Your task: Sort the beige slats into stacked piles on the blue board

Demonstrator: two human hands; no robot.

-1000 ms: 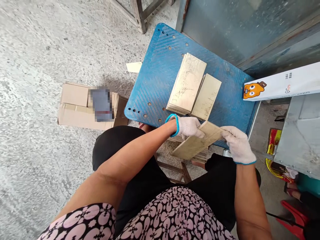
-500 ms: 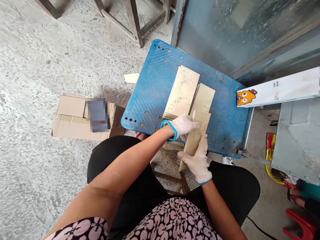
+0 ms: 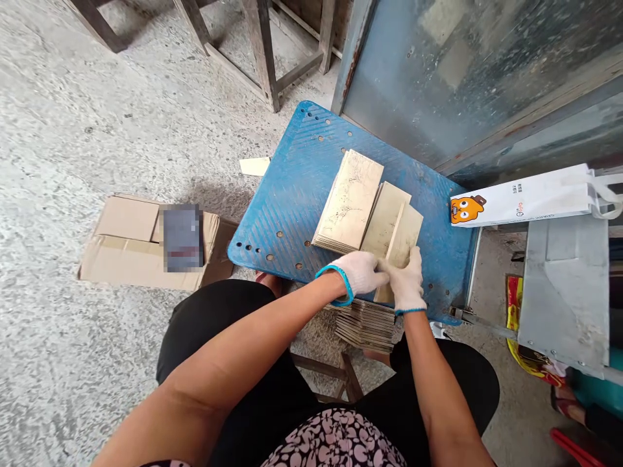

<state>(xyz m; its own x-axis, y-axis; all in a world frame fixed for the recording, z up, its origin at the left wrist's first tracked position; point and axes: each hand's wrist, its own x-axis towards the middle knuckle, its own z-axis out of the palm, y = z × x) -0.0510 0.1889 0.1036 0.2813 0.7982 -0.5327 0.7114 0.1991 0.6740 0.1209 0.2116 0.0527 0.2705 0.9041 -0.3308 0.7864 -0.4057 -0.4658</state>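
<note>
My right hand [image 3: 409, 284], in a white knit glove with a blue cuff, grips the right side of a thin pale board [image 3: 407, 227]. That board stands tilted, one long edge raised, beside a low pile of like boards [image 3: 387, 211]. My left hand [image 3: 363, 272], gloved the same way, is closed at the board's near left edge; its fingertips are partly hidden. Left of these lies a taller stack of boards [image 3: 350, 198] with dark marks on top. Below my hands, another stack of boards [image 3: 367, 324] shows its layered edges.
The boards rest on a blue plastic tabletop [image 3: 272, 207] with holes. A cardboard box [image 3: 129, 259] with a blurred dark object sits on the floor at left. To the right are a white bag [image 3: 530, 198] and a grey metal box [image 3: 564, 292]. A metal panel [image 3: 428, 84] stands behind.
The held board has moved away from me, off the near stack and up beside the low pile. My right hand went up with it; my left hand shifted slightly right. The camera view shifted a little.
</note>
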